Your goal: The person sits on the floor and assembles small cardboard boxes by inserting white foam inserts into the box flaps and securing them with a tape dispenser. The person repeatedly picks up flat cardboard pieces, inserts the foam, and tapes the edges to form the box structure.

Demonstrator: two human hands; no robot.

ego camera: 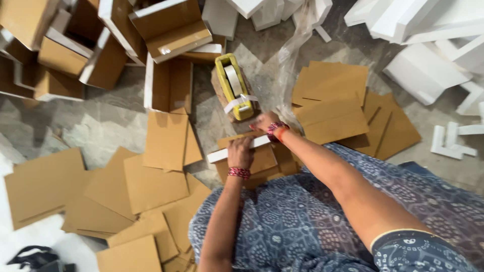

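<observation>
Head view: the left hand (240, 152) presses flat, fingers together, on a small cardboard box (252, 156) with a white foam strip, on the floor just near of the yellow tape dispenser (233, 86). The right hand (263, 121) touches the dispenser's tape end; its grip cannot be judged. Holding the box steady should keep the tape straight. Matte brown cardboard sheets (330, 100) lie around.
</observation>
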